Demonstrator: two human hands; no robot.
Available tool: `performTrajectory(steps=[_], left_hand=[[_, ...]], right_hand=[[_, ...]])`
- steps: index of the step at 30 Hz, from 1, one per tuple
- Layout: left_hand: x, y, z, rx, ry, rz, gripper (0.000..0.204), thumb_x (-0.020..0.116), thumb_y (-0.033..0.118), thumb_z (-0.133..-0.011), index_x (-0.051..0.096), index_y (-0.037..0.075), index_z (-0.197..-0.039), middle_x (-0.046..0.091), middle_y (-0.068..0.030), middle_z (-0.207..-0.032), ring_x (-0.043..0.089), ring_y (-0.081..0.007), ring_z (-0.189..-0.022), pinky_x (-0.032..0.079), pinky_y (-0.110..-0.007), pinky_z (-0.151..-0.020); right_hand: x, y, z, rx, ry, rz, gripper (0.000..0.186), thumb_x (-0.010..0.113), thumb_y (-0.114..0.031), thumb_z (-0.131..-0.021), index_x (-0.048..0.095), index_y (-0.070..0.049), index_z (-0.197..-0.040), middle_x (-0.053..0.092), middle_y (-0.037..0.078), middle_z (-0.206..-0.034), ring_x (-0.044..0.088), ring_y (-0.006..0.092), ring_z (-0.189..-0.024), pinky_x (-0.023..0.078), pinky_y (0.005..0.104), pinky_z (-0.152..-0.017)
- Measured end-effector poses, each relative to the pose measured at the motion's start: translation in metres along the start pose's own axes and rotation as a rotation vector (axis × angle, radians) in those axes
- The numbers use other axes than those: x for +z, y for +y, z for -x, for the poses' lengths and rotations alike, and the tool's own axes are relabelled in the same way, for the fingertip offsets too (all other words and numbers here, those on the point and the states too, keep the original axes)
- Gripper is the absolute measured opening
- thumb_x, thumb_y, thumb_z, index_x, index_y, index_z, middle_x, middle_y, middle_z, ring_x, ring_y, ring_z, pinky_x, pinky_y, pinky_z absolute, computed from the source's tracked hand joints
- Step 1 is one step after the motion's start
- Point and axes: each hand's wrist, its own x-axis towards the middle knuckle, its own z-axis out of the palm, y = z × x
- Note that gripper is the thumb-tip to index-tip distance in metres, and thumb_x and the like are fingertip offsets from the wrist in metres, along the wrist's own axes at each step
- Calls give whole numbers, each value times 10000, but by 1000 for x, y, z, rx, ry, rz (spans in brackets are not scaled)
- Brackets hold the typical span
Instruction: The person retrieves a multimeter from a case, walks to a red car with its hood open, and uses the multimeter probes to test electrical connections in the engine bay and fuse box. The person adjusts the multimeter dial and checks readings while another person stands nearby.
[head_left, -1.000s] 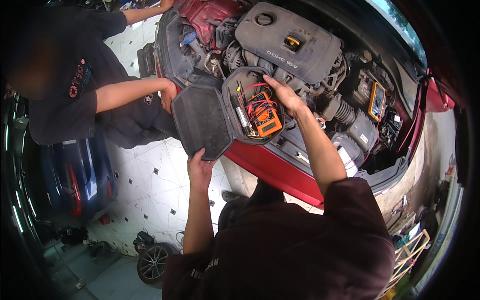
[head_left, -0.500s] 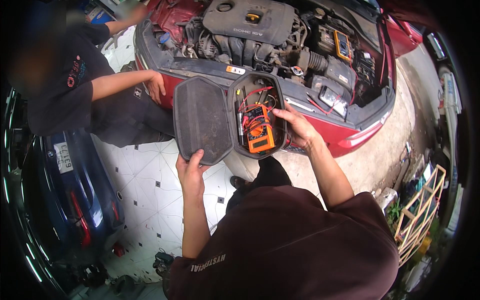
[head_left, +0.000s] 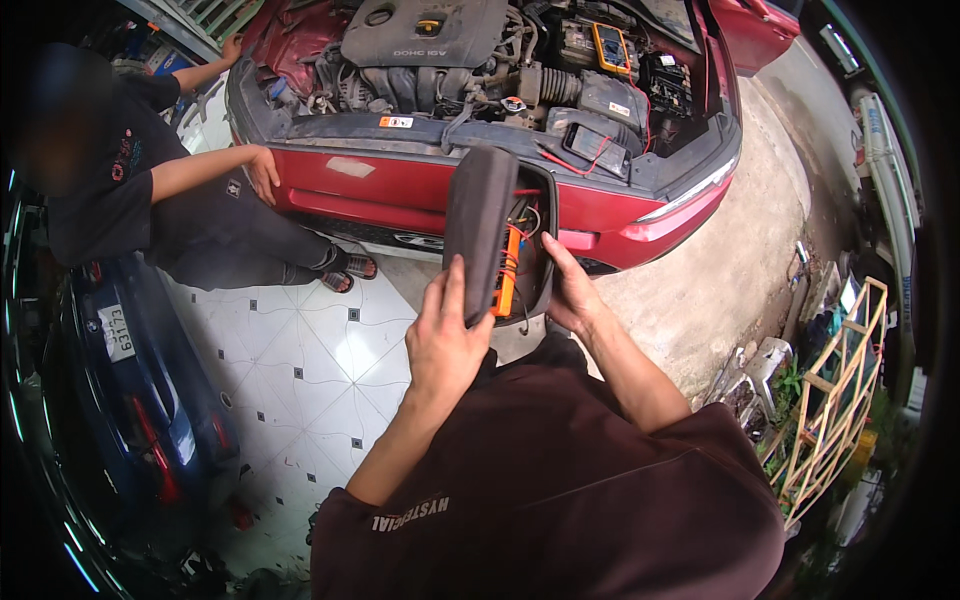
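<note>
A dark zip-up tool case (head_left: 478, 225) is between my hands, its lid swung partly over the tray. My left hand (head_left: 447, 335) is closed around the lid's lower part. With fingers and thumb, my right hand (head_left: 573, 285) grips the tray's right side. Inside lies an orange multimeter (head_left: 507, 272), half hidden by the lid, with red and dark leads around it. A second, yellow-edged multimeter (head_left: 609, 47) rests in the engine bay, and its red lead runs down to a dark flat device (head_left: 597, 145) on the front ledge.
A red car (head_left: 370, 195) with its engine bay exposed stands ahead. At the left, a person (head_left: 110, 170) leans a hand on its bumper. A dark blue car (head_left: 150, 390) is parked at the lower left. A wooden lattice frame (head_left: 835, 400) stands at the right.
The case lid has swung from lying wide open to partly covering the tray, my left hand moving right with it. My view has shifted, and the other person's sandals now show.
</note>
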Motion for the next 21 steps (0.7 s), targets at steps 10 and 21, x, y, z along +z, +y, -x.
performTrajectory(steps=[10, 21], left_hand=[[128, 139, 6, 329, -209, -451, 912, 843, 478, -819, 506, 86, -1570, 503, -236, -1380, 502, -398, -1297, 409, -608, -1081], [153, 113, 7, -66, -274, 16, 627, 697, 361, -1010, 531, 21, -1510, 565, -208, -1417, 564, -415, -1315, 468, -472, -1115]], right_hand=[[-128, -96, 46, -45, -108, 33, 807, 782, -399, -957, 416, -28, -1573, 544, 154, -1517, 535, 281, -1412, 479, 481, -1167], [-208, -182, 43, -110, 59, 172, 796, 761, -346, -906, 445, 9, -1545, 583, 163, -1460, 588, 283, -1327, 491, 428, -1114]])
